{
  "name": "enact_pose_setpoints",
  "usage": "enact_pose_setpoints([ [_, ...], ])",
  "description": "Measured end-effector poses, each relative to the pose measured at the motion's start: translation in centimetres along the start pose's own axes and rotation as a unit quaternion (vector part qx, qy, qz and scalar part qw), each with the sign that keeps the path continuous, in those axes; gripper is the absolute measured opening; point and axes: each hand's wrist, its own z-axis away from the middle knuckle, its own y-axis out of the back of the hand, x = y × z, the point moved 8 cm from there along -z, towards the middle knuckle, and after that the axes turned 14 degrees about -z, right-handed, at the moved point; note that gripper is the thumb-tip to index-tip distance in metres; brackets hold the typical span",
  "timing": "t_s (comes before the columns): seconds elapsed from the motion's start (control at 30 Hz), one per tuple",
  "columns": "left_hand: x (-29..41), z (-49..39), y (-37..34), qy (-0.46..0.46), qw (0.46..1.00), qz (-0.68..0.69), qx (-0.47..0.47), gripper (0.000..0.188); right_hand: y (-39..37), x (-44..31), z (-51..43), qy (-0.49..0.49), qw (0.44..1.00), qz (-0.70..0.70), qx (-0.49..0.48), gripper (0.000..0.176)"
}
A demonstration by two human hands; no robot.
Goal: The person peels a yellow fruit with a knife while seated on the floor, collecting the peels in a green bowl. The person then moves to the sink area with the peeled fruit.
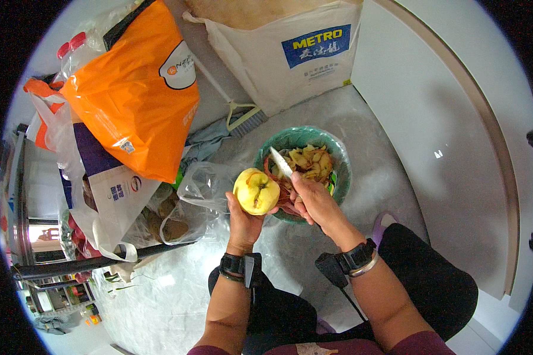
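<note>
A peeled, pale yellow apple (256, 191) rests in the fingers of my left hand (243, 228), its stem hollow turned up and a little reddish skin left around it. My right hand (317, 202) grips a knife; the bright blade (281, 162) points up and left, apart from the apple, while the handle is mostly covered by my fingers. Beneath both hands stands a green waste bin (345, 166) lined with clear plastic. Fruit peelings (313, 162) lie inside it, yellowish and brown, with some reddish pieces partly hidden by my right hand.
A large orange bag (133, 97) and clear plastic bags (204, 186) crowd the rack (155, 253) at left. Behind the bin are a broom (247, 120) and a white bag (257, 57) bearing writing. A pale panel (431, 115) rises at right. My purple slipper (384, 224) is beside the bin.
</note>
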Motion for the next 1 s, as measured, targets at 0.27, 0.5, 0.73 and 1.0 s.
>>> enact_pose_setpoints([
  [0.27,-2.5,0.9,1.6,0.154,0.969,0.015,-0.193,0.093,-1.7,-3.7,1.2,0.176,0.927,0.308,-0.122,0.051],
  [0.5,-4.6,2.1,3.1,0.153,0.946,-0.095,-0.269,0.079,-2.7,-2.6,2.3,0.092,0.872,0.424,-0.227,0.063],
  [0.73,-5.9,1.9,2.7,0.184,0.931,-0.066,-0.308,0.075,-3.4,-1.5,2.9,0.080,0.847,0.457,-0.259,0.063],
  [1.0,-5.7,2.8,1.6,0.253,0.920,0.034,-0.297,0.061,-3.4,-1.9,3.0,0.103,0.838,0.478,-0.243,0.061],
])
